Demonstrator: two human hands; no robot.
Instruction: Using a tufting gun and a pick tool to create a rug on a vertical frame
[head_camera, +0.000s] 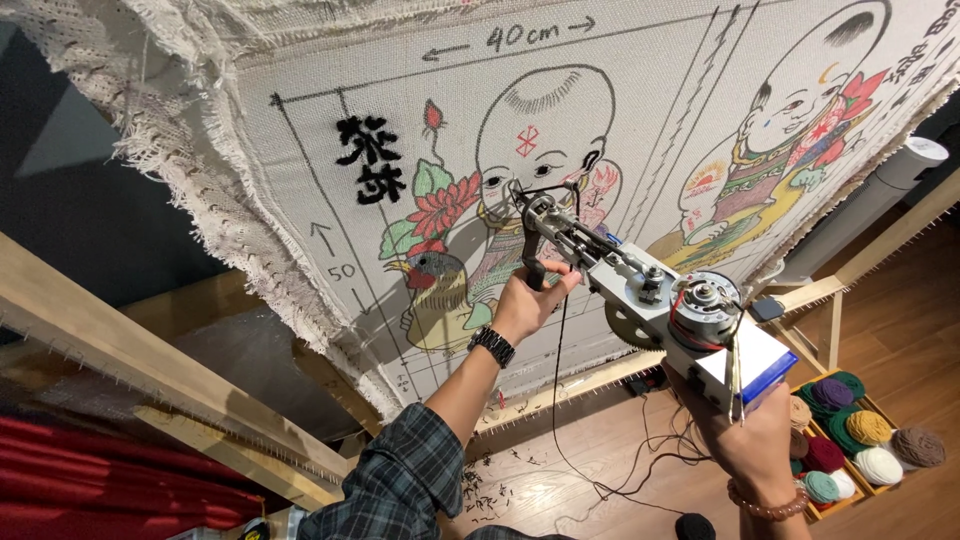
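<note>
wooden frame rail (130, 350) runs along the left, with the frayed cloth edge (215, 215) hanging just inside it; red fabric (90, 480) lies below. the cloth (650, 90) is stretched over the frame and carries drawn figures, a bird and flower already filled with colour near the middle

left hand (525, 300), in a plaid sleeve with a black watch (491, 346), is closed around the black front handle of the tufting gun (640, 290). the gun's tip meets the cloth just under the middle figure's chin, body angled back and down to the right. right hand (750, 440) is wrapped around the rear grip below the motor; its fingers are mostly hidden, so i judge it closed on the gun. a black cord (570, 400) drops from the gun to the floor

this looks like mid-tufting, filling the middle figure. the next pass would call for steady pressure into the cloth, and for following the drawn outline without crossing into the finished flower just to the left

room to move is wide across the cloth above and to the right; the lower rail (560, 385) sits near beneath the gun. at the right, a crate of yarn balls (850, 440) stands on the floor, well apart from the cloth
</note>
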